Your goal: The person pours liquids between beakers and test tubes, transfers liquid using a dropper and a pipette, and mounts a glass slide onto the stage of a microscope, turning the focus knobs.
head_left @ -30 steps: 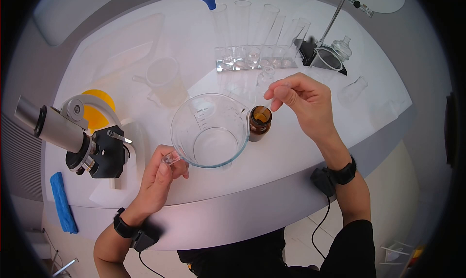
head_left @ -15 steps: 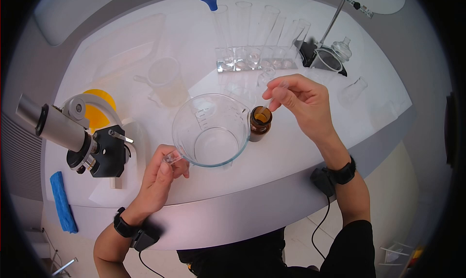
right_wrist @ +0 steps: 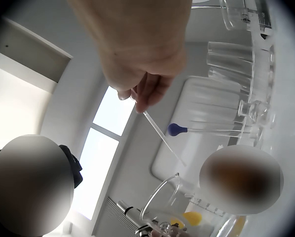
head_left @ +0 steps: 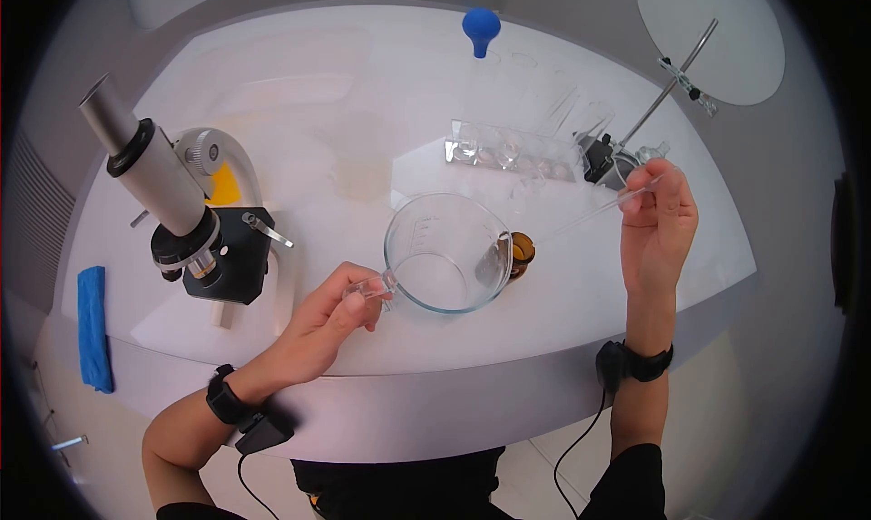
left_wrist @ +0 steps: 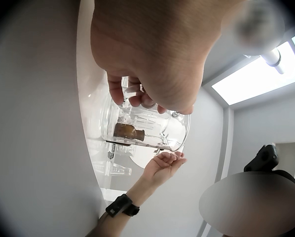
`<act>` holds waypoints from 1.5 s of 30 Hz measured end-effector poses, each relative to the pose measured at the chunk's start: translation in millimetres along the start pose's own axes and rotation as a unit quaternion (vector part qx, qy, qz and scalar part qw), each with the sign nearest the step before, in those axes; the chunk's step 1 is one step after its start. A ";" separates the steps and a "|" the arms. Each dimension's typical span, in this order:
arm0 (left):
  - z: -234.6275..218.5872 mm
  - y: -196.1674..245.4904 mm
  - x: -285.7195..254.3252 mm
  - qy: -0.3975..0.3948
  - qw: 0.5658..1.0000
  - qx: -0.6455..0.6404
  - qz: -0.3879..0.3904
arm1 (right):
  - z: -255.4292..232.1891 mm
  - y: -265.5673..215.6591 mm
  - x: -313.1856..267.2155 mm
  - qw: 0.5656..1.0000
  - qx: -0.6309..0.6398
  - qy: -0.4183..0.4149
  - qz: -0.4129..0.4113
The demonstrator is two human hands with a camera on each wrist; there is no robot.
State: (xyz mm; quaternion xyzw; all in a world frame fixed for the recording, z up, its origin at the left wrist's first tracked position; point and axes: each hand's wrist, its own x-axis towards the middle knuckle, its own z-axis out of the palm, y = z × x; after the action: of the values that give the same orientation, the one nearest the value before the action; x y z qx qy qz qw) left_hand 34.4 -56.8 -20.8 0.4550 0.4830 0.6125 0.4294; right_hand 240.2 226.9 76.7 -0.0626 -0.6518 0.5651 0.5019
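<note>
A clear glass beaker with a handle stands at the middle of the table, and the left hand grips its handle. Against the beaker's right side is an open brown bottle, also seen through the glass in the left wrist view. To the right of the bottle, the right hand pinches a thin clear rod that slants down toward the bottle and beaker. In the right wrist view the rod hangs from the fingertips, its lower end in the air.
A microscope stands at the left, a blue cloth near the left edge. Behind are a test tube rack, a blue rubber bulb and a metal stand. A pale plastic jug stands behind the beaker.
The right hand has moved right, away from the bottle, and the rod has come out of the bottle's mouth. The head view has shifted; the left hand keeps its grip on the beaker's handle.
</note>
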 end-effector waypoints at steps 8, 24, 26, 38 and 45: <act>5.1 10.0 1.1 0.017 0.999 0.015 -0.024 | 41.7 -26.0 24.1 0.996 0.056 -0.067 -0.022; 5.9 14.6 0.6 0.013 0.999 0.024 -0.030 | 69.7 -23.1 30.5 0.985 0.021 -0.140 -0.095; 5.1 12.7 0.4 0.010 0.999 0.025 -0.029 | 68.7 -21.8 30.3 0.985 0.022 -0.139 -0.099; 4.4 12.2 1.1 0.006 0.999 0.028 -0.025 | 73.2 -20.2 27.3 0.984 0.011 -0.134 -0.119; 3.0 11.3 1.2 0.002 0.999 0.035 -0.027 | 74.5 -19.1 26.7 0.981 0.000 -0.132 -0.142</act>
State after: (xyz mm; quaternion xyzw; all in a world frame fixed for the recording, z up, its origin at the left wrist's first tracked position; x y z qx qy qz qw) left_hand 36.1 -56.9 -9.2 0.4553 0.5170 0.5844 0.4289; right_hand 182.4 187.3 118.2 0.1055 -0.7143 0.4919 0.4865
